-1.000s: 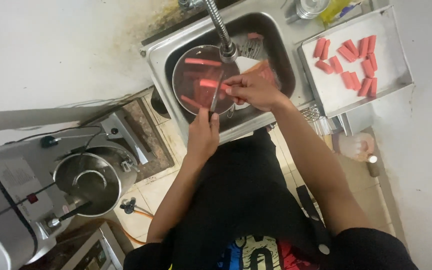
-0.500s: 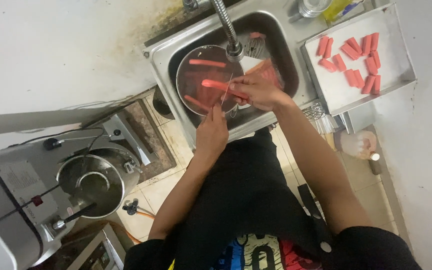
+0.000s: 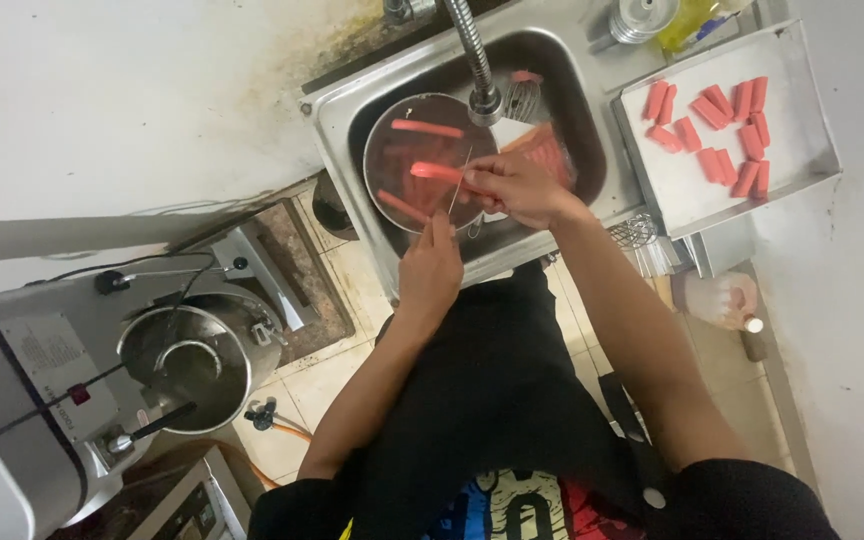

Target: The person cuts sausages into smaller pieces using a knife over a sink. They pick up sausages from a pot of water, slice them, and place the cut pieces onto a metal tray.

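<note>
My left hand [image 3: 432,268] is at the sink's front edge, shut on a thin knife [image 3: 460,182] whose blade points up over a round bowl [image 3: 384,140]. Just right of the blade, my right hand [image 3: 517,185] grips a long red stick [image 3: 434,171] that juts left over the bowl. Other red sticks [image 3: 426,128] lie in the bowl's water. The bowl sits in a steel sink [image 3: 337,120] under the tap [image 3: 474,55]. More red sticks in a clear wrapper [image 3: 550,150] lie behind my right hand.
A steel tray [image 3: 672,190] right of the sink carries several short cut red pieces [image 3: 717,135]. A large stand mixer with a steel bowl [image 3: 182,365] is at the lower left. A whisk [image 3: 637,232] and a plastic bottle [image 3: 717,298] lie below the tray.
Both hands have stayed over the bowl. My left hand has shifted slightly towards the sink's edge, and the red stick in my right hand now reaches further left past the blade.
</note>
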